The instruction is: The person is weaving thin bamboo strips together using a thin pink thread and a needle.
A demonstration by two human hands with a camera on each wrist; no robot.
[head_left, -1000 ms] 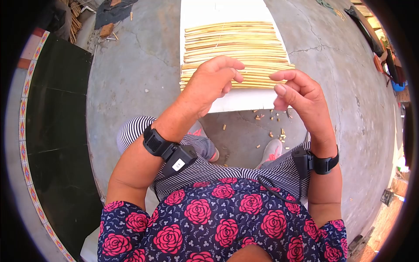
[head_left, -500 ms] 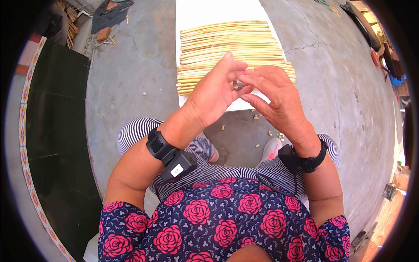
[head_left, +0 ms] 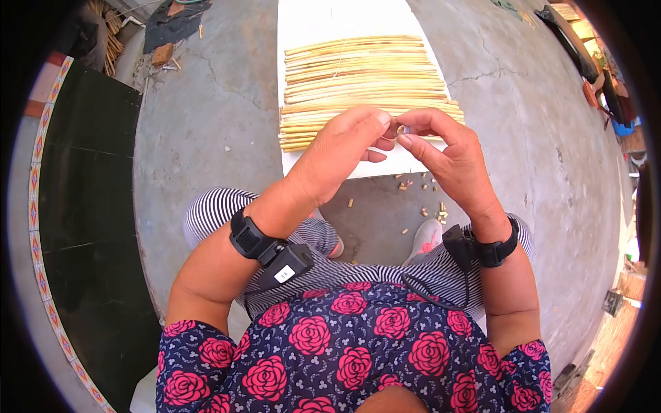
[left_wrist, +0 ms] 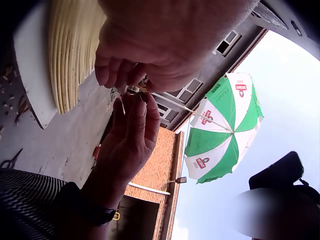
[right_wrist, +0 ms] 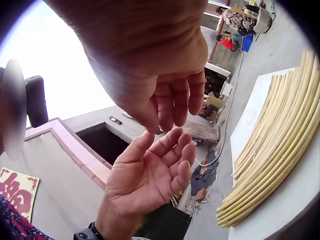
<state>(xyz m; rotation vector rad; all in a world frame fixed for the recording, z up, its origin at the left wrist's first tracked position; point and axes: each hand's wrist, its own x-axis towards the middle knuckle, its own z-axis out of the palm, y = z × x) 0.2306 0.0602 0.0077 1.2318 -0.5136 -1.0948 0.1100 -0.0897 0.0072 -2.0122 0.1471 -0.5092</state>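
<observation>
Both hands meet at the fingertips over the near end of a white board. In the head view my right hand pinches a small shiny metal ring between thumb and forefinger. My left hand brings its thumb tip to its forefinger right beside the ring, the other fingers loosely bent. By the left fingertips a thin pale strand shows in the left wrist view. Behind the hands, pale yellow stalks lie side by side across the board. The hands cover part of the nearest stalks.
Short cut stalk pieces lie on the concrete floor between the shoes. A dark panel lies at the left. In the wrist views there are scissors on the floor and a green and white umbrella overhead.
The hands were apart over the stalks, then came together, the right hand moving left. The metal ring showed against the left palm half a second ago and is now at the right fingertips.
</observation>
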